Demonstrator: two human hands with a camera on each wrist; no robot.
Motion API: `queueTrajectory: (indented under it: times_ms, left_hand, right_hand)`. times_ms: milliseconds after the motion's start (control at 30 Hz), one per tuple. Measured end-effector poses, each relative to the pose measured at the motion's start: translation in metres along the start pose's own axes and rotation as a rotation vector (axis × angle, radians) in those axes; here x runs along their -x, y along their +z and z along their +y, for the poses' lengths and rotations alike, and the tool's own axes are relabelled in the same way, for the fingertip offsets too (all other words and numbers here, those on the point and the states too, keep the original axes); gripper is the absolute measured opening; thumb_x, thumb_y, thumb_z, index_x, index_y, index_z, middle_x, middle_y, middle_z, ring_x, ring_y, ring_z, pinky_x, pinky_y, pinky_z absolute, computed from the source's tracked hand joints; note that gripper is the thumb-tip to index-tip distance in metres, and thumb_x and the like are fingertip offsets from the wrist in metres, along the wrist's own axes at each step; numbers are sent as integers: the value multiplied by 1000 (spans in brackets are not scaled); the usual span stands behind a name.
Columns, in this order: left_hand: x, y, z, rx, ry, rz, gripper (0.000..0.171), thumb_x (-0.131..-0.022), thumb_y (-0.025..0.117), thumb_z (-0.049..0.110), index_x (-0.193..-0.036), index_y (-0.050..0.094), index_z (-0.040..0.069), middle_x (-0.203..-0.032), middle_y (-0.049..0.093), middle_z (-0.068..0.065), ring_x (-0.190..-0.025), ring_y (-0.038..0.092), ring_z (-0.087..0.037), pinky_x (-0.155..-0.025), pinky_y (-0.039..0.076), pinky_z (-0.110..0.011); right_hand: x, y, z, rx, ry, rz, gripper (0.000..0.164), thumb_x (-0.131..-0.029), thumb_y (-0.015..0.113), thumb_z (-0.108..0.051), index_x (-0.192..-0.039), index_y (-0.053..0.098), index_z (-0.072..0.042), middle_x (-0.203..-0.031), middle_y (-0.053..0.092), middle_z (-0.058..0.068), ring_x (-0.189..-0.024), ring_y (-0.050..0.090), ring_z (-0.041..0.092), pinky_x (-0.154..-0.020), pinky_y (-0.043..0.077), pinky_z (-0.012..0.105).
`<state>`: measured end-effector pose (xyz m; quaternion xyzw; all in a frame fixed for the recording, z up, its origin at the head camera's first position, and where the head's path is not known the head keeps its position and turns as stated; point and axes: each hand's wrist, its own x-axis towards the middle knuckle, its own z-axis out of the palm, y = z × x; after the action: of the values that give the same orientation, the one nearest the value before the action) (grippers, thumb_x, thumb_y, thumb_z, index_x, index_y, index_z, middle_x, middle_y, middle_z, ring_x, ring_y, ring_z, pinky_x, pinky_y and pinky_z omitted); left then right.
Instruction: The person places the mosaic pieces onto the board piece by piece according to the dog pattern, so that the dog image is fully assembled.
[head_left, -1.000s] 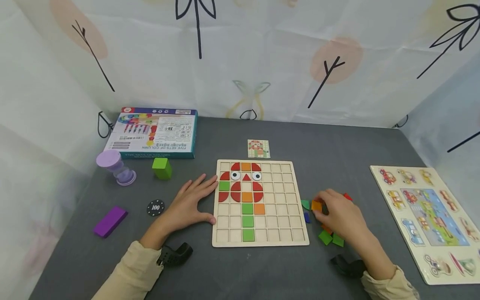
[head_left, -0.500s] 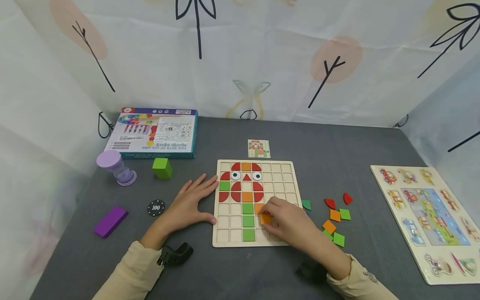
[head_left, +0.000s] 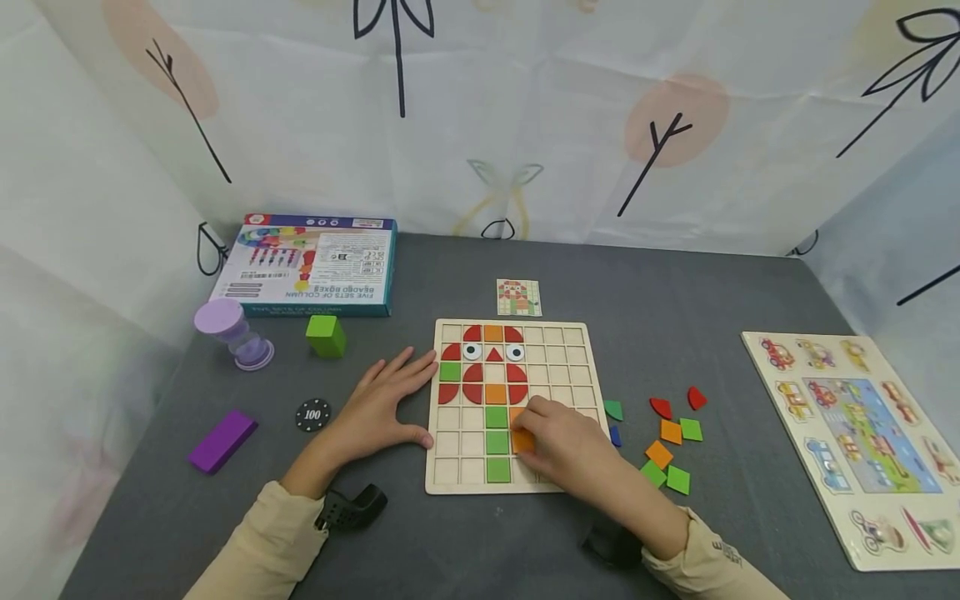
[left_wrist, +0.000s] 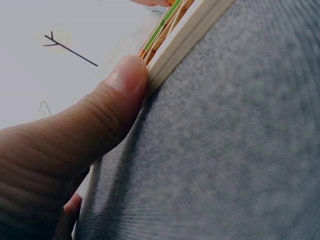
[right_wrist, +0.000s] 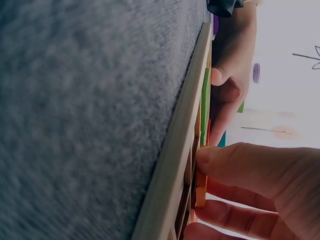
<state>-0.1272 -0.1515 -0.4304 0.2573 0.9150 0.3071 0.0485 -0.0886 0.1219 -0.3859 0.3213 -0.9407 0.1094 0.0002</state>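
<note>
A wooden grid board carries red, green and orange tiles and two eye tiles. Along its left edge rests my left hand, fingers spread and thumb touching the rim. An orange square tile is pinched between the thumb and fingers of my right hand, over a cell just right of the green column. In the right wrist view the orange tile shows at the fingertips; whether it is fully seated cannot be told. Another orange tile above it is partly covered by my fingers.
Loose red, orange, green and blue tiles lie right of the board. A small pattern card sits behind it. At left are a box, an hourglass, a green block, a purple block; a picture board lies right.
My right hand has picked the orange tile from the loose pile, carried it left over the board, then shifted it slightly left to the green column's side. My left hand stays put.
</note>
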Motion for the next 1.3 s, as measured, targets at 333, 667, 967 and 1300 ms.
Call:
queueTrajectory:
  times_ms: [333, 667, 967, 1300]
  left_hand:
    - [0, 0, 1, 10, 5, -3, 101, -58, 71, 56, -141, 28, 18, -147, 21, 4, -136, 9, -24, -105, 2, -51]
    - [0, 0, 0, 5, 10, -2, 101, -58, 69, 58, -141, 28, 18, -147, 21, 4, -136, 9, -24, -105, 2, -51]
    - [0, -1, 0, 1, 9, 1, 101, -57, 70, 58, -141, 28, 18, -147, 21, 4, -136, 9, -24, -105, 3, -51]
    - [1, -1, 2, 5, 12, 3, 101, -58, 71, 55, -140, 29, 17, -147, 22, 4, -136, 9, -25, -105, 3, -51]
  right_hand:
    - [15, -12, 15, -9, 54, 27, 30, -70, 74, -26, -98, 64, -18, -89, 55, -7, -75, 51, 5, -61, 46, 22]
    - [83, -41, 95, 50, 398, 21, 29, -68, 76, -16, -94, 66, -11, -89, 55, 2, -67, 50, 12, -53, 42, 28]
    - [99, -35, 109, 47, 448, -18, 26, -69, 75, -17, -93, 66, -13, -89, 54, 1, -60, 43, 8, -48, 35, 24]
    - [66, -34, 80, -30, 298, 63, 25, -72, 72, -17, -94, 62, -13, -89, 57, -3, -69, 50, 10, -57, 43, 26]
